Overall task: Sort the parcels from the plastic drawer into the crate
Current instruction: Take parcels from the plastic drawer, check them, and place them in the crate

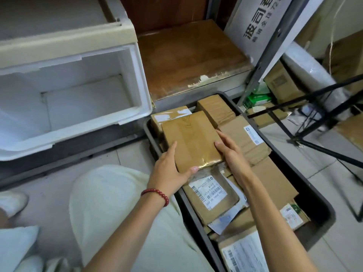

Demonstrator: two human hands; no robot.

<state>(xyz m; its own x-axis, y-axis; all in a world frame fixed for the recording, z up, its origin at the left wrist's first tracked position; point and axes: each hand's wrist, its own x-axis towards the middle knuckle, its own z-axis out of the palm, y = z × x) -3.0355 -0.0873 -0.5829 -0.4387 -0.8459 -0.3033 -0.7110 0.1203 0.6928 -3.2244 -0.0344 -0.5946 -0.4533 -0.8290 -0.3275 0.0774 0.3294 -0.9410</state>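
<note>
Over the crate [306, 185], both hands [169, 169] gripping a taped parcel [191, 140], parcels beneath partly hidden

Brown parcel [191, 138]; dark grey crate [306, 185]; white drawer [141, 79].

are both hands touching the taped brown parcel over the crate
Touching. The head view shows the left hand gripping the taped brown parcel at its near left corner, thumb on top, and the right hand pressed against its right edge, above the crate.
</note>
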